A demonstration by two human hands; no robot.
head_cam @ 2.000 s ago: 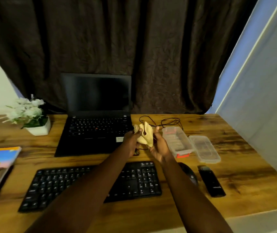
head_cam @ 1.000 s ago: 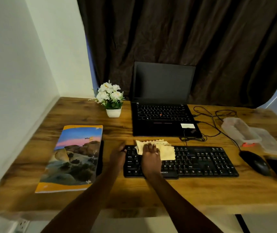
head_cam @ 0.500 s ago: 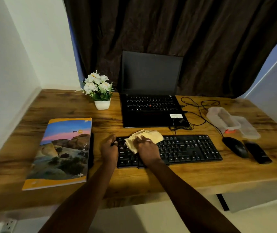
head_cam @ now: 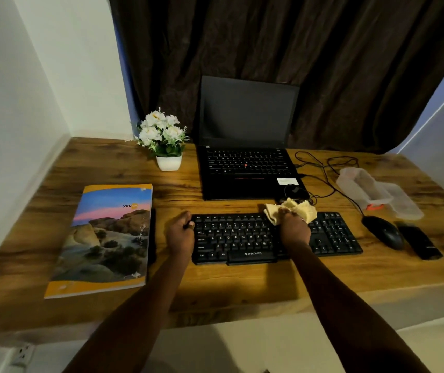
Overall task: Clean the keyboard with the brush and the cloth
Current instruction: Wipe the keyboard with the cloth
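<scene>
A black keyboard (head_cam: 245,238) lies flat on the wooden desk (head_cam: 215,281), near its front edge. My left hand (head_cam: 180,236) grips the keyboard's left end, fingers curled over its top corner. My right hand (head_cam: 293,228) presses a crumpled yellow cloth (head_cam: 300,207) onto the keys right of the middle, near the top row. The cloth sticks out beyond my fingers toward the laptop. No brush is identifiable in view.
An open black laptop (head_cam: 245,162) stands behind the keyboard, cables (head_cam: 320,168) at its right. A flower pot (head_cam: 168,161) and a magazine (head_cam: 108,238) sit left. A clear plastic box (head_cam: 363,188), black mouse (head_cam: 383,231) and a black device (head_cam: 420,240) lie right.
Two seconds ago both hands held the cloth in the air. Since then my right hand has slid the cloth rightward from the keyboard's left side, while my left hand stays on the left end.
</scene>
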